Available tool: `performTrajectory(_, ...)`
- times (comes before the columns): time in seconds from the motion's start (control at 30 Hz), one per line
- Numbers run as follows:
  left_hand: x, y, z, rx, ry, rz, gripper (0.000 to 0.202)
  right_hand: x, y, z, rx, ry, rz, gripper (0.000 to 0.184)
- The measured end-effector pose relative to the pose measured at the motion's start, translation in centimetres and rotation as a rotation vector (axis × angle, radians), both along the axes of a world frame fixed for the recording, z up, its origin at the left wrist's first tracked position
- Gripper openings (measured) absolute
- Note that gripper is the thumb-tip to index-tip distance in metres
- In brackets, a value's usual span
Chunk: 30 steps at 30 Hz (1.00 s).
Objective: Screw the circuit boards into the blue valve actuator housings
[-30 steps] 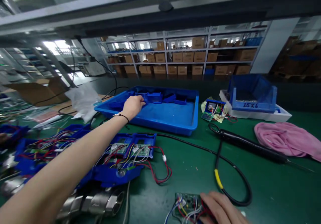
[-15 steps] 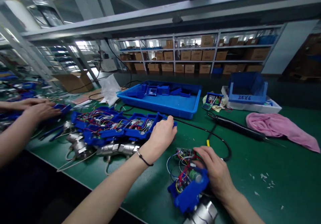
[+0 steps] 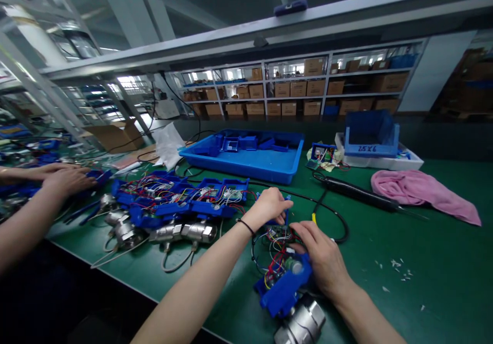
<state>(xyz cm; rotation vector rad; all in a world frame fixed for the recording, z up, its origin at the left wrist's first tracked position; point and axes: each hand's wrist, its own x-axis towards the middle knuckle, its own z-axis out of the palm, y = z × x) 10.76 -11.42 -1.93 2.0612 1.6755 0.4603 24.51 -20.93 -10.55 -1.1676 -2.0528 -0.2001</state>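
My left hand (image 3: 271, 205) is closed on a blue plastic frame (image 3: 287, 217), mostly hidden by the fingers, just above a circuit board (image 3: 280, 232). My right hand (image 3: 325, 256) pinches the right edge of that board with thumb and fingers. Red, white and yellow wires run from the board into an open blue housing (image 3: 287, 290), where a round green-sided component (image 3: 294, 266) shows. A metal valve body (image 3: 302, 323) is attached below the housing. Left of my hands, several similar open blue housings (image 3: 211, 209) with wired boards stand in a row on metal valves (image 3: 200, 231).
A blue tray (image 3: 250, 167) holds blue plastic frames. To the right lie a black electric screwdriver (image 3: 358, 192), a pink cloth (image 3: 419, 190) and scattered small white bits (image 3: 400, 267). A blue bin (image 3: 372, 133) sits in a white tray. A co-worker's hands (image 3: 65, 179) work at far left.
My left hand has moved right with the blue frame, away from the row of housings and over to the board. My right hand stays at the board's edge.
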Motion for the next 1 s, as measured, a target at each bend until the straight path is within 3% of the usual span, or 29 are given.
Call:
performTrajectory(0.27,-5.3,-0.3,-1.8,0.166,0.035,0.167,0.02,-0.2,0.1,0.2,-0.038,-0.024,-0.013,0.029)
performTrajectory(0.47,-5.3,1.2,-3.7,0.046,0.07,0.175,0.024,-0.2,0.1,0.2,-0.035,-0.003,-0.001,0.031)
performTrajectory(0.57,-5.6,1.1,-4.0,0.039,0.028,0.203,0.014,-0.2,0.1,0.2,-0.02,-0.006,0.004,0.032)
performTrajectory(0.63,-6.0,0.2,-4.3,0.112,-0.019,0.243,0.004,-0.1,0.1,0.2,-0.017,-0.008,0.002,0.032)
performTrajectory(0.73,-6.4,-1.7,-5.0,0.21,-0.122,0.281,0.029,-0.1,0.1,0.1,-0.014,-0.015,0.003,0.033)
performTrajectory(0.8,-6.5,-2.6,-5.2,0.307,-0.216,0.279,0.035,-0.1,0.1,0.1,-0.011,-0.014,0.002,0.034)
performTrajectory(0.9,-6.6,-2.8,-4.9,0.609,-0.264,0.259,0.021,-0.1,0.0,0.2,-0.013,0.001,-0.009,0.033)
performTrajectory(1.0,-6.6,-1.7,-4.1,0.972,-0.172,0.25,0.011,-0.2,-0.2,0.3,-0.025,0.006,-0.021,0.032)
